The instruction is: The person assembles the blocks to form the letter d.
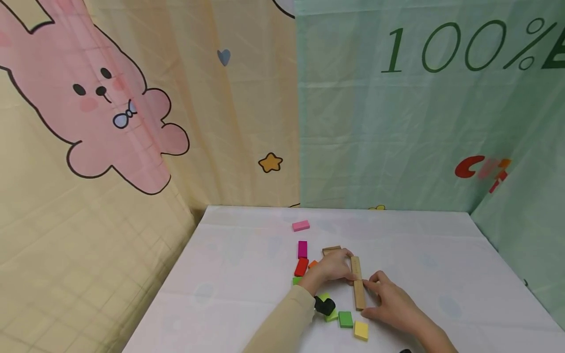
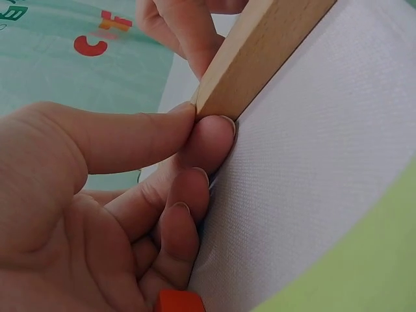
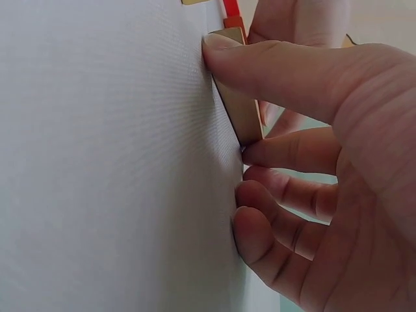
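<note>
Two plain wooden blocks stand end to end in a line: a farther wooden block and a nearer wooden block. My left hand reaches in from the left, thumb and fingertips at the farther block and the joint. In the left wrist view the thumb and index fingertip meet at a block's end; the other fingers curl in. From the right, my right hand grips the nearer block between thumb and index finger. The right wrist view shows that thumb on the block's end. Another wooden block lies behind the left hand.
Left of the hands lie pink, magenta, red and orange blocks, the orange one partly hidden. Nearer me are lime, green and yellow blocks. Curtains border the white table.
</note>
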### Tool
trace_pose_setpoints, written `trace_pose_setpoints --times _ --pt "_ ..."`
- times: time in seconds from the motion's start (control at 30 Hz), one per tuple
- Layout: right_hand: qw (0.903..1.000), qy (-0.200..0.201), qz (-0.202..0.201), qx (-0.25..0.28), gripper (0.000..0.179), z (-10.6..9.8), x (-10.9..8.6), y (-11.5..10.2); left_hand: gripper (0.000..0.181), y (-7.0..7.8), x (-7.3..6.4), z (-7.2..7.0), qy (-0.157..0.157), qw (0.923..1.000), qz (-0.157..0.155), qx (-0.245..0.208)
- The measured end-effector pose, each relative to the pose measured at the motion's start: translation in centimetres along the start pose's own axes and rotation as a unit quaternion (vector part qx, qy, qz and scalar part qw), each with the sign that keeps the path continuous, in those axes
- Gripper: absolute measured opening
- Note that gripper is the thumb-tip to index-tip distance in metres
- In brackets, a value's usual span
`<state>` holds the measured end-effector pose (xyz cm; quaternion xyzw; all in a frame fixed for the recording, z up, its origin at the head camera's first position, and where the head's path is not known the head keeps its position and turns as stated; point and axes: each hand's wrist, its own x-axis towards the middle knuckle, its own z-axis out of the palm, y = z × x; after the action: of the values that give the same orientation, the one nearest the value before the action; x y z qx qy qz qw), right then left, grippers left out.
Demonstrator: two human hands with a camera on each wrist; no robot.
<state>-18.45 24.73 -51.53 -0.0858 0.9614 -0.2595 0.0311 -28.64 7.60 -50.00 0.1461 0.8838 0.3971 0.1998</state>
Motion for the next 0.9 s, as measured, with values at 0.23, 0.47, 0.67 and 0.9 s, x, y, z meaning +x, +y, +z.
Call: trace_pose_setpoints --times 0.23,0.47,0.67,0.9 --pt "1.0 -0.002 -0.002 0.009 0.084 -0.2 -0.1 0.3 0.052 -0.1 -0.3 0.1 0.005 0.9999 0.004 -0.012" --pt "0.9997 -0.002 -0.004 0.022 0.084 -0.2 -0.2 0.3 0.053 0.0 -0.6 0.0 0.003 0.9998 0.005 -0.02" --pt "0.9992 -0.012 -0.013 0.036 0.086 -0.5 -0.1 0.5 0.054 -0.3 -0.3 0.1 0.01 0.9999 -0.001 -0.006" --pt "0.9961 -0.018 -0.048 0.071 0.077 -0.6 0.1 1.5 0.053 -0.3 -0.4 -0.1 0.01 0.9999 0.012 -0.006"
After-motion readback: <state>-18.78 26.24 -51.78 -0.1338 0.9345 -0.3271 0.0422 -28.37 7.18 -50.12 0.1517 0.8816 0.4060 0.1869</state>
